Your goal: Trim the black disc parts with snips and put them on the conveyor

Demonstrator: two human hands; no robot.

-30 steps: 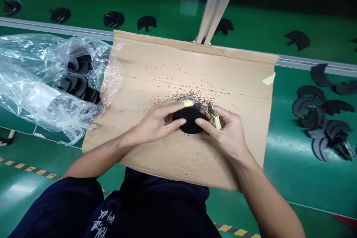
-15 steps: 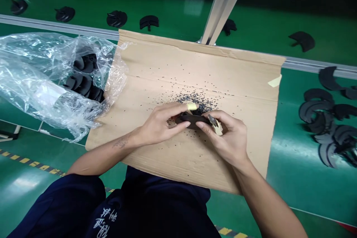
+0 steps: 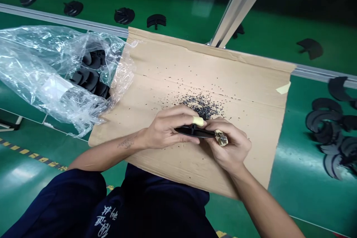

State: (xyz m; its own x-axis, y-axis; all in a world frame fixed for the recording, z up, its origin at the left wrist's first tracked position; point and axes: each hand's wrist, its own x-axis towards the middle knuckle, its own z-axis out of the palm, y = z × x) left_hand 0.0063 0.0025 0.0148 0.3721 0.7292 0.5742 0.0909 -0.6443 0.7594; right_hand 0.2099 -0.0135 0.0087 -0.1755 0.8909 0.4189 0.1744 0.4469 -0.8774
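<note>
Head cam: our L hand [image 3: 166, 128] & R hand [image 3: 232, 143] grip thin blk part [image 3: 188, 131], approx. edge-on, w/ short stem [image 3: 193, 128]; R hand also holds taped tool [image 3: 222, 138].

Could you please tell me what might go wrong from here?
The black part might slip, since the left hand pinches one side of it. At its other side, the right hand seems to hold a small metal tool, which might scratch it. The loose black bits on the cardboard might scatter if a hand brushes them.
</note>
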